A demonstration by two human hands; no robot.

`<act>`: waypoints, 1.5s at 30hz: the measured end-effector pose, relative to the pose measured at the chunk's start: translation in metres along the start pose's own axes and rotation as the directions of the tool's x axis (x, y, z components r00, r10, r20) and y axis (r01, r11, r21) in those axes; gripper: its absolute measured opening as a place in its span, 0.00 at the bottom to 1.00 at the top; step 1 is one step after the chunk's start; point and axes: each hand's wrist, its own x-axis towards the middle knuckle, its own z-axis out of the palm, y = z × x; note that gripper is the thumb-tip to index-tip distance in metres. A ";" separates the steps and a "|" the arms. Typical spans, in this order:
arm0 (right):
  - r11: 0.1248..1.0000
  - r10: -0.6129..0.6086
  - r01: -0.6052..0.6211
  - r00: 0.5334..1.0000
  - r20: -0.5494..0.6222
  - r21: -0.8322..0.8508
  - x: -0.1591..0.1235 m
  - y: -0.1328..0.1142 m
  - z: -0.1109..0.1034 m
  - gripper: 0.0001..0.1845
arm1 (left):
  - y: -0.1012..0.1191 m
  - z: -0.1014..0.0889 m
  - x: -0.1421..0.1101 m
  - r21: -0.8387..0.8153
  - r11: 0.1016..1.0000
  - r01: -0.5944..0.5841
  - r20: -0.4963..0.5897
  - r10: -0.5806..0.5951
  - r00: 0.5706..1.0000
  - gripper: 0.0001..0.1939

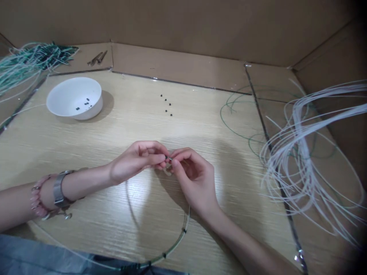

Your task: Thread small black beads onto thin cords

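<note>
Looped strand [175, 246]: green and white, carrying black rings [184, 230], it curves from beneath the right hand to the lower edge, the slack probably left loose so the fingertips can work freely.
Left hand [140, 160]: thumb and fingers pinch a small black piece [166, 157], apparently steadying it.
Right hand [197, 172]: thumb and forefinger press together on a thin tip [171, 159] just beside that piece; whether the two touch I cannot tell.
Meeting point: above the middle of the table [120, 126], likely where both hands reach easily.
White bowl [64, 95]: upright at far left, presumably to keep its black bits [86, 103] from rolling.
Five black beads [165, 100]: spaced apart beyond the hands, perhaps for easy picking.
White strands [304, 168]: bundled at right, seemingly clear of the work.
</note>
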 end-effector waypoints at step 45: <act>0.797 -0.401 0.409 0.908 0.117 -0.445 -0.003 -0.007 -0.007 0.04 | 0.004 0.002 -0.002 -0.001 0.999 0.039 0.043 -0.039 0.998 0.04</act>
